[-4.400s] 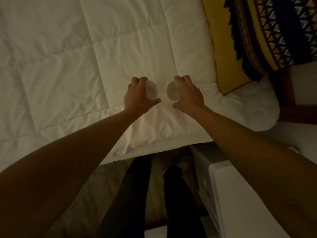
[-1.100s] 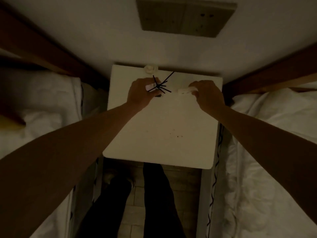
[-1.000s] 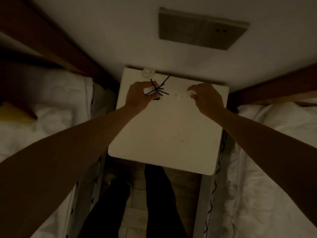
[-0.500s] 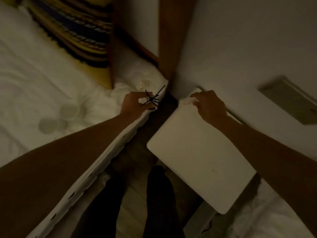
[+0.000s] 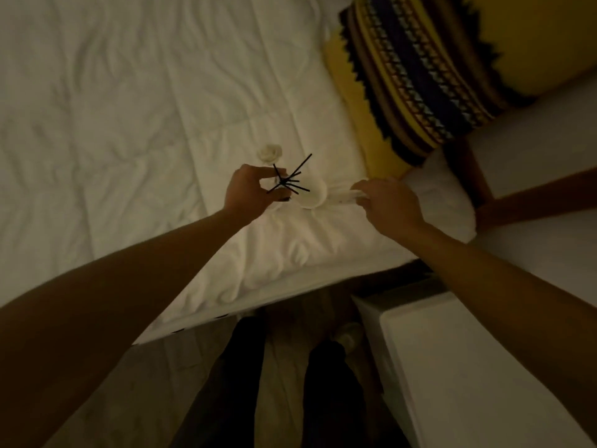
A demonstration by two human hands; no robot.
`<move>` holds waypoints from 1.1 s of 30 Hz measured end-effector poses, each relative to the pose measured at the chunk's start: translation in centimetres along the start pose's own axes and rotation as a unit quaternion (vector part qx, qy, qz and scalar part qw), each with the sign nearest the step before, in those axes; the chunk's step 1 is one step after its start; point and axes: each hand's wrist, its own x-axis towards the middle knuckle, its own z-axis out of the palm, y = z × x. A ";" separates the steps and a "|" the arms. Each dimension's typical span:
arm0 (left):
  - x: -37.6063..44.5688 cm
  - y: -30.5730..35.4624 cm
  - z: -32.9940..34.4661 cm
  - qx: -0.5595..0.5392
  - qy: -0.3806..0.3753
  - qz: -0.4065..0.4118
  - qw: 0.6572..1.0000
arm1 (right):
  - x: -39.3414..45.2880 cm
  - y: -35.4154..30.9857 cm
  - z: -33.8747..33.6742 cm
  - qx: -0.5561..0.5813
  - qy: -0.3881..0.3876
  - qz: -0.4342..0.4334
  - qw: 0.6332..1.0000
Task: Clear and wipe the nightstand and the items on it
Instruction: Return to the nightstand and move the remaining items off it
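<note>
Black reed sticks (image 5: pixel 288 181) fan from the small diffuser pinched in the left hand (image 5: pixel 250 194) grip, the right hand (image 5: pixel 389 206) pinching flat white pieces (image 5: pixel 342 198) beside a white cup (image 5: pixel 312 197) over the bed (image 5: pixel 129 108), white desk (image 5: pixel 468 367) below-right.

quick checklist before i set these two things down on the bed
1. Left hand grip on the reed diffuser: ok, fingers pinch it, black sticks fan out.
2. Right hand grip on the flat white item: ok, pinched; what it is, cannot tell.
3. Both hands over the white duvet: ok.
4. Landing spot: not ok, a white round cup lies right under the diffuser.
5. Diffuser upright: cannot tell.
6. Nightstand top: only partly in view, cannot tell.
</note>
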 end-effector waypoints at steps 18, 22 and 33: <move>-3.7 -19.3 -12.4 -0.005 0.079 -0.135 0.988 | 13.4 -22.1 10.1 -0.071 -0.068 -0.162 0.982; -3.3 -21.3 -11.4 0.029 0.063 -0.138 0.988 | 14.4 -22.5 13.2 -0.081 -0.095 -0.164 0.979; -1.6 -22.8 -6.2 0.010 0.035 -0.101 0.994 | 16.0 -20.0 16.3 -0.130 -0.150 -0.133 0.971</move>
